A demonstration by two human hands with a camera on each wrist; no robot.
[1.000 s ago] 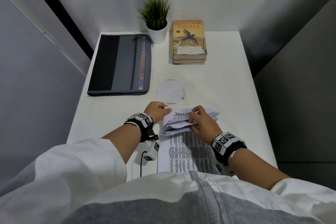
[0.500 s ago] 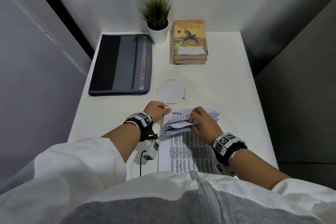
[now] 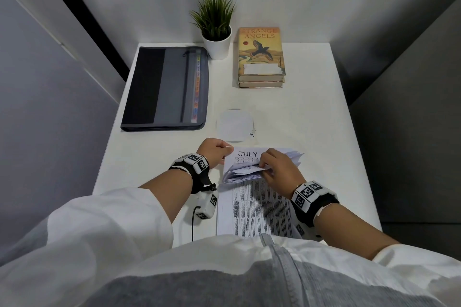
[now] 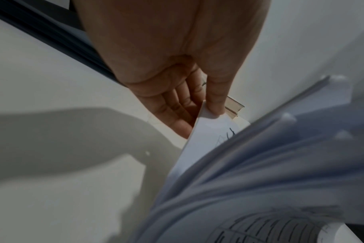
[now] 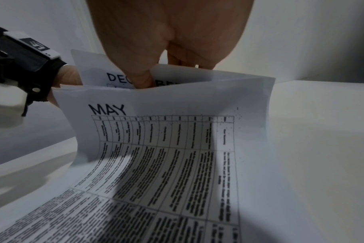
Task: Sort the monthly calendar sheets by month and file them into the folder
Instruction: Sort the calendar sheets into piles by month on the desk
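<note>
A stack of white calendar sheets (image 3: 249, 197) lies at the desk's near edge, its far ends bent upward. My left hand (image 3: 214, 149) pinches the top left corner of the raised sheets (image 4: 210, 125), and the sheet facing me reads JULY (image 3: 247, 154). My right hand (image 3: 277, 169) curls over the fanned top edges, thumb tucked between sheets. In the right wrist view the front sheet reads MAY (image 5: 108, 109) and a DECEMBER sheet (image 5: 114, 77) sits behind my thumb (image 5: 143, 80). The dark grey folder (image 3: 167, 87) lies shut at the far left.
A potted green plant (image 3: 215, 25) stands at the back centre. Two stacked books (image 3: 260, 57) sit to its right. A small white round-cornered pad (image 3: 234, 126) lies just beyond the sheets. Grey partition walls close in the white desk (image 3: 311, 119) on both sides.
The sheet facing me in the raised stack went from JANUARY to APRIL to JULY as my right hand flipped through the top edges. Both hands stayed in place.
</note>
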